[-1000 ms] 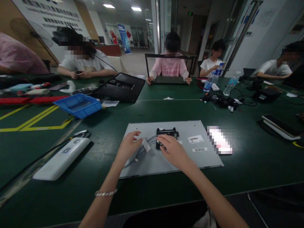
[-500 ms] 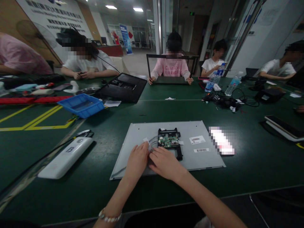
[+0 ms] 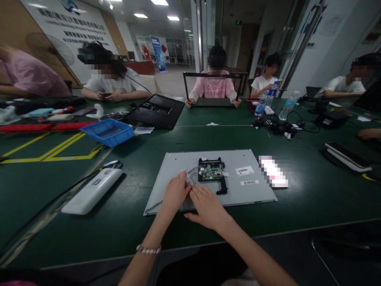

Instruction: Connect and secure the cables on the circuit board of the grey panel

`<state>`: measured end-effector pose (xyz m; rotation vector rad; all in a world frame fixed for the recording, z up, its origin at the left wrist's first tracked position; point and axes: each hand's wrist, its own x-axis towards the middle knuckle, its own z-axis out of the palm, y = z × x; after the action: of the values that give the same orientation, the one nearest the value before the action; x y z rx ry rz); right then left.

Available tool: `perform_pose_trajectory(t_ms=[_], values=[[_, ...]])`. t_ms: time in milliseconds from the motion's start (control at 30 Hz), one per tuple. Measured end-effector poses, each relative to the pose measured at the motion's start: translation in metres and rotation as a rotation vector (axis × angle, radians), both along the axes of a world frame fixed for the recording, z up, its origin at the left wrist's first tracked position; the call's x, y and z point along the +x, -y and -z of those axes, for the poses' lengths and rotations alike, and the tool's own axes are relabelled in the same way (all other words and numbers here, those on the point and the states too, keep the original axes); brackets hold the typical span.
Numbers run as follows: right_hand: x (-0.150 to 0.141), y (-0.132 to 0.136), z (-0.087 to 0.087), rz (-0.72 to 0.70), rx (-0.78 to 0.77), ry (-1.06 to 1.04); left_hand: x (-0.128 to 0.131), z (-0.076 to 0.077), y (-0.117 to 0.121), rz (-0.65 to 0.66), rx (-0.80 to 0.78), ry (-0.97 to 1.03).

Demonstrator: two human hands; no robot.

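Note:
A grey display panel (image 3: pixel 174 165) lies back side up on the green table. A black bracket (image 3: pixel 225 186) holding a green circuit board (image 3: pixel 212 173) sits on it, and thin grey cables (image 3: pixel 194 171) run left from the board. My left hand (image 3: pixel 175 192) bends its fingers onto a pale strip of tape (image 3: pixel 188 180) over the cables. My right hand (image 3: pixel 208 204) rests just beside it, fingers stretched toward the same strip, thumb apart near the panel's front edge. What lies under the fingertips is hidden.
A white power bank (image 3: pixel 93 192) with a cable lies left of the panel, a bright-screened phone (image 3: pixel 273 171) right of it. Beyond are a blue bin (image 3: pixel 108 133), a black monitor cover (image 3: pixel 156 111), bottles (image 3: pixel 288 105) and tangled cables. A person opposite holds a black frame (image 3: pixel 212 104).
My right hand has shifted slightly, its fingers straighter and its thumb now spread toward the front edge. My left hand stays at the tape. The view has moved a little.

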<state>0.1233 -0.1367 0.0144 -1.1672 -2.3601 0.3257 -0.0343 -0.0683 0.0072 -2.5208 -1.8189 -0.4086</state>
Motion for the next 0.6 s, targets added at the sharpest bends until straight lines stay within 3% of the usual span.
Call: perform_pose_trajectory(t_ms=[167,300,433,600], values=[[0.002,0.009,-0.006,0.023,0.003,-0.02,-0.002,0.003,0.0,0.01,0.042,0.058],[0.019,0.021,-0.02,0.015,-0.01,-0.082,-0.004,0.005,0.001,-0.005,0.091,0.145],[0.064,0.016,-0.028,0.191,-0.071,-0.238,-0.002,-0.001,0.004,0.011,0.145,0.209],[0.128,-0.02,-0.01,0.423,-0.168,-0.309,-0.001,-0.011,0.009,-0.002,0.224,0.31]])
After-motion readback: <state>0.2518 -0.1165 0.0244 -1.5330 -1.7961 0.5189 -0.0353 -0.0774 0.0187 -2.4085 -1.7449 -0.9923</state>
